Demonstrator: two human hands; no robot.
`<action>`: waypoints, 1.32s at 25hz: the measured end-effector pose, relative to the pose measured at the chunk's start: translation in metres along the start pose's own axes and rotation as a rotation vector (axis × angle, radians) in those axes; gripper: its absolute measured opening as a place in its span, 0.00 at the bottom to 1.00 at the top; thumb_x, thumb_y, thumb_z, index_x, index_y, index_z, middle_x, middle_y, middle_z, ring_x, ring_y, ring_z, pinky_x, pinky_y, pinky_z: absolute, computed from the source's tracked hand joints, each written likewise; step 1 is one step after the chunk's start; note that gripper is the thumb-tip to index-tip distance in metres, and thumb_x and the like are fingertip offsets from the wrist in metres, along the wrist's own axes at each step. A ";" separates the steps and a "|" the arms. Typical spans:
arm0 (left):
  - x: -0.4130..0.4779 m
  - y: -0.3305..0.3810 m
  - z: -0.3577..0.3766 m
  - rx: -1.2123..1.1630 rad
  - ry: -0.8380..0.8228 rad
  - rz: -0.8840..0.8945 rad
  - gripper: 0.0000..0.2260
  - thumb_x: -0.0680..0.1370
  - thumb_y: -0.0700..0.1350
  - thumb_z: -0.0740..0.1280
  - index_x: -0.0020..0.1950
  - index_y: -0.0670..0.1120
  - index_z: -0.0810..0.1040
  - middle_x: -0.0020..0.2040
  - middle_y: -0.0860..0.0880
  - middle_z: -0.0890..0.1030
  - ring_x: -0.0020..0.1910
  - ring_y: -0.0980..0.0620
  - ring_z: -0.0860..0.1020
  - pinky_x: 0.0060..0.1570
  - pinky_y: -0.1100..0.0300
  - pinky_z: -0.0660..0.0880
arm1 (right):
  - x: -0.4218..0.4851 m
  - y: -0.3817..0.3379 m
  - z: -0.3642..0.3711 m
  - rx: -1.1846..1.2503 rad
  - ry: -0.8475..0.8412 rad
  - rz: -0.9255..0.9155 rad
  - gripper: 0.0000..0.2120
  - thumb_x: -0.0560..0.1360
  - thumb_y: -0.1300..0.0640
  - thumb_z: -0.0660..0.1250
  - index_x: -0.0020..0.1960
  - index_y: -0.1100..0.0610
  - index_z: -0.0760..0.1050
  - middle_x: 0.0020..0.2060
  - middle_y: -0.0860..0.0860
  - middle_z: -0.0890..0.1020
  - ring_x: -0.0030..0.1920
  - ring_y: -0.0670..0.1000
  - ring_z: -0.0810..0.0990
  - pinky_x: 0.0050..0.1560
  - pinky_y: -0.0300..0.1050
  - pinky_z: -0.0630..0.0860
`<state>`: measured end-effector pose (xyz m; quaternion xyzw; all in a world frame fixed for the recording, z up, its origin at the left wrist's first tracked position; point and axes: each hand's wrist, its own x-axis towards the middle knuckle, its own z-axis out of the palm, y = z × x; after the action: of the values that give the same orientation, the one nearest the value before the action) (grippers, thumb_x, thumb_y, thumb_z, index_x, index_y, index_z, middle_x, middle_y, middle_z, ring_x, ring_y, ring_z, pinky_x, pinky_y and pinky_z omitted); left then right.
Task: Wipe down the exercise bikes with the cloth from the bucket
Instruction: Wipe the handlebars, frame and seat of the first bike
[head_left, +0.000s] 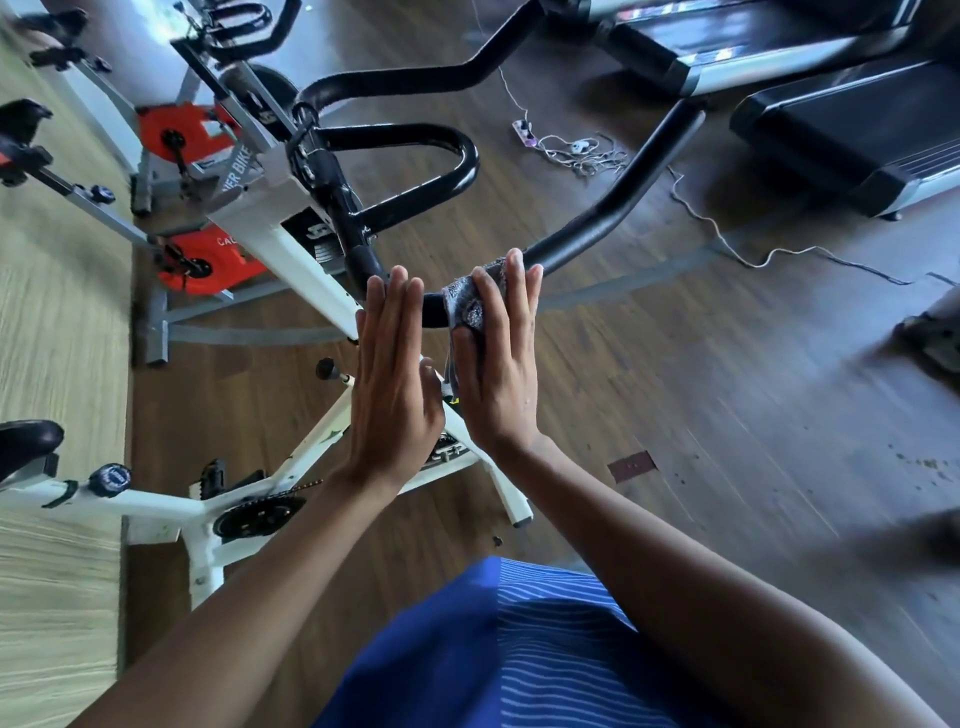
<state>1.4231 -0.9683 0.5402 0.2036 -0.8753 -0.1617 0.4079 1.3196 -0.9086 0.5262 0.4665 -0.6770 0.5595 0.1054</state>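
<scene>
Pressed cloth (470, 301) onto handlebar (597, 228) under right hand (501, 374), fingers straight. Held left hand (395, 374) flat just left, fingers straight, together, tips at bar.

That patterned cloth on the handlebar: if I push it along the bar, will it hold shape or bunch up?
Likely floppy: the cloth drapes over the handlebar and a fold hangs beside the right hand. It would probably bunch unless pressed flat. It looks thin, so likely light.
</scene>
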 end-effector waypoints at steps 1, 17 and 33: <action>-0.002 0.006 -0.002 -0.039 0.028 -0.017 0.26 0.78 0.27 0.60 0.76 0.31 0.59 0.77 0.34 0.58 0.79 0.37 0.53 0.75 0.35 0.55 | -0.001 -0.002 -0.003 -0.029 -0.021 0.011 0.22 0.84 0.58 0.55 0.76 0.62 0.60 0.78 0.65 0.56 0.80 0.60 0.45 0.78 0.63 0.51; 0.008 0.109 0.061 -0.090 0.270 -0.270 0.23 0.85 0.46 0.48 0.75 0.31 0.61 0.77 0.35 0.62 0.78 0.39 0.57 0.75 0.39 0.57 | 0.029 0.034 -0.079 -0.189 -0.637 -0.281 0.28 0.85 0.54 0.49 0.80 0.60 0.41 0.80 0.52 0.41 0.80 0.52 0.39 0.79 0.56 0.35; 0.030 0.043 0.089 0.390 0.549 -0.210 0.22 0.84 0.51 0.53 0.70 0.36 0.70 0.71 0.42 0.67 0.74 0.41 0.63 0.77 0.51 0.53 | 0.040 0.056 -0.068 0.004 -0.361 -0.220 0.21 0.83 0.62 0.56 0.76 0.58 0.64 0.77 0.56 0.63 0.79 0.53 0.53 0.79 0.53 0.44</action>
<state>1.3264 -0.9354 0.5247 0.4024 -0.7218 0.0282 0.5624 1.2304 -0.8748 0.5398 0.6305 -0.6285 0.4535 0.0421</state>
